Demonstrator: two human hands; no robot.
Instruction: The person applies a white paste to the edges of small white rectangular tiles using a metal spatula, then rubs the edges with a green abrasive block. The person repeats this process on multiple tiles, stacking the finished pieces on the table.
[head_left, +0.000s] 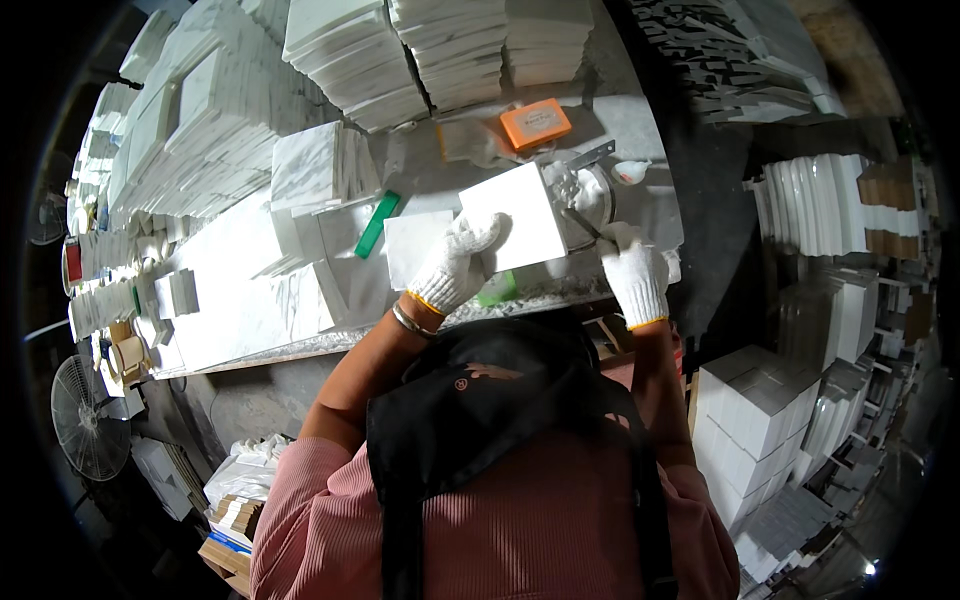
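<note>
My left hand (455, 262), in a white knitted glove, grips a white square tile (528, 225) by its left side, the thumb lying on the face. The tile is tilted above the worktable. To its right, my gloved right hand (635, 275) is closed round a thin spatula-like tool (580, 222). The tool's end reaches the edge of a round dish (606, 205) heaped with white paste (572, 190); its handle is mostly hidden in the glove. Another pale tile (405, 248) lies partly behind my left hand.
Tall stacks of marble tiles (350, 60) stand along the back of the worktable (640, 110). An orange box (535, 124), a metal strip (592, 155) and a green strip (377, 225) lie nearby. White boxes (755, 420) rise at right; a fan (90, 415) stands left.
</note>
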